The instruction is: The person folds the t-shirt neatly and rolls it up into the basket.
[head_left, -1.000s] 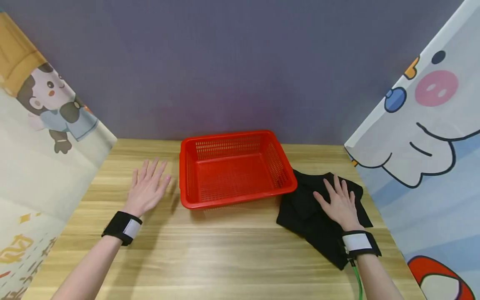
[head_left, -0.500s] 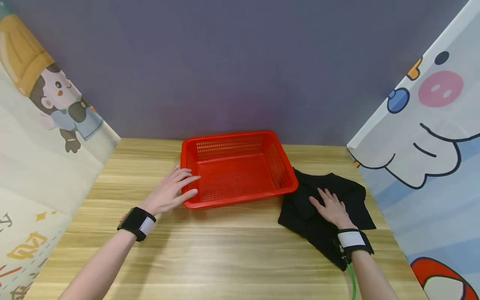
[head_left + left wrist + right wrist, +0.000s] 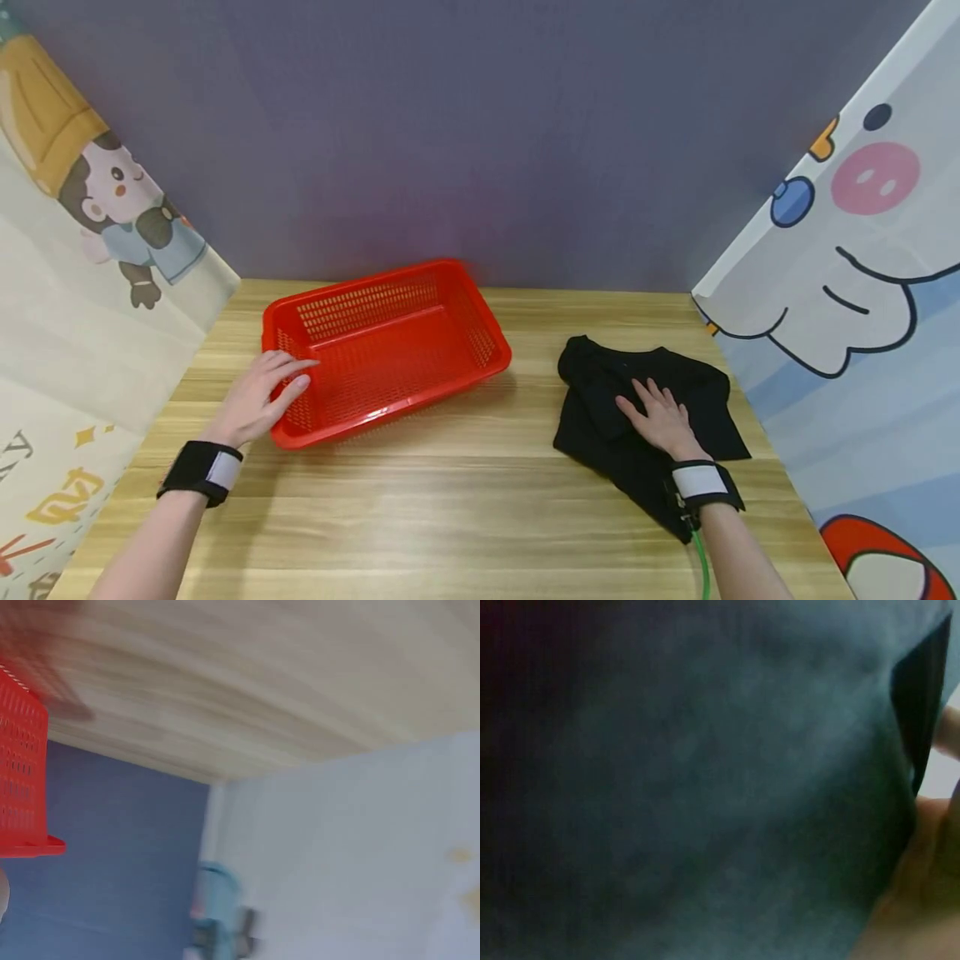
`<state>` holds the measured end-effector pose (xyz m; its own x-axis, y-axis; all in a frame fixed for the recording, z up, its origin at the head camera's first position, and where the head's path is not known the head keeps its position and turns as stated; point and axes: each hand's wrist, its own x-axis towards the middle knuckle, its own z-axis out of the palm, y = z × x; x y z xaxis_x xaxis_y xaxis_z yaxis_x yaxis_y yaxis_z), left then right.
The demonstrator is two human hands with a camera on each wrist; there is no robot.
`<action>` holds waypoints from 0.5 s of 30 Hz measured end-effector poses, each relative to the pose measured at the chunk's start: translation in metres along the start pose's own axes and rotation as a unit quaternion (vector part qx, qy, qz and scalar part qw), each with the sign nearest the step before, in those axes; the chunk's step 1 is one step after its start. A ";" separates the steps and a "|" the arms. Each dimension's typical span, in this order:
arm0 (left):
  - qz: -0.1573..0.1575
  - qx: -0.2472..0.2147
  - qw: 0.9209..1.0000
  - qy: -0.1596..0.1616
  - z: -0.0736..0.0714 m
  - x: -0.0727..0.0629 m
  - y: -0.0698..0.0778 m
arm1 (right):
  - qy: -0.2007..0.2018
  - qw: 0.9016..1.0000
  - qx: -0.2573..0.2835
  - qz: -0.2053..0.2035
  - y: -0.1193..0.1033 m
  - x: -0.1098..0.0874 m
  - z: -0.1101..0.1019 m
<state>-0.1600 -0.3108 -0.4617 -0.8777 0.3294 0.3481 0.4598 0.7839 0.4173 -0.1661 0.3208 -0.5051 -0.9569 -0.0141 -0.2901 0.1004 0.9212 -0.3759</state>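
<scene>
My left hand (image 3: 258, 396) grips the left rim of a red plastic basket (image 3: 382, 354), its fingers reaching over the edge. The basket has slotted walls and sits tilted at an angle on the table, with nothing inside. At the left border of the left wrist view, part of the basket's wall (image 3: 22, 772) shows. On the right, my right hand (image 3: 663, 421) rests with spread fingers on a black folded garment (image 3: 592, 429) that looks like a shirt. Black cloth (image 3: 705, 780) fills most of the right wrist view, with fingers at its right edge.
The wooden table (image 3: 450, 517) meets a grey-blue wall (image 3: 480, 142) behind the basket. Cartoon-printed sheets stand at the left (image 3: 75, 333) and the right (image 3: 847, 317). A green cable (image 3: 702, 567) runs from the right wristband.
My left hand first moved right to the basket's rim, then pulled the basket left, away from the garment, turning it slightly. My right hand drew back a little over the cloth.
</scene>
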 end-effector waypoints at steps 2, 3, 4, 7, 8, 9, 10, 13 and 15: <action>-0.018 0.002 1.000 0.017 -0.009 -0.011 -0.007 | 0.000 1.000 0.002 -0.001 0.000 -0.001 0.000; -0.029 0.003 0.999 0.023 -0.013 -0.017 -0.010 | -0.001 1.000 0.002 -0.001 0.000 -0.001 0.000; -0.038 0.000 0.999 0.029 -0.017 -0.023 -0.014 | -0.002 1.000 0.003 0.000 0.000 -0.001 0.000; -0.061 0.003 0.997 0.046 -0.029 -0.039 -0.022 | -0.001 1.000 0.002 -0.002 0.000 -0.001 0.000; -0.066 0.006 0.996 0.053 -0.033 -0.044 -0.024 | 0.000 1.000 0.001 -0.003 0.000 -0.001 0.000; -0.072 0.009 0.996 0.058 -0.036 -0.049 -0.027 | 0.000 1.000 0.000 -0.003 0.000 -0.001 0.000; -0.077 0.012 0.995 0.065 -0.039 -0.054 -0.029 | 0.000 1.000 -0.001 -0.004 0.000 -0.001 0.000; -0.100 0.021 0.992 0.080 -0.046 -0.068 -0.033 | 0.002 1.000 0.000 -0.006 0.000 -0.001 0.000; -0.119 0.030 0.988 0.089 -0.049 -0.077 -0.034 | 0.002 1.000 0.000 -0.007 0.000 -0.001 0.000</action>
<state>-0.1011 -0.3890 -0.4616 -0.9196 0.0388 0.3910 0.2300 0.8600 0.4555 -0.1651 0.3207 -0.5049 -0.9593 -0.0259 -0.2812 0.0866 0.9207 -0.3805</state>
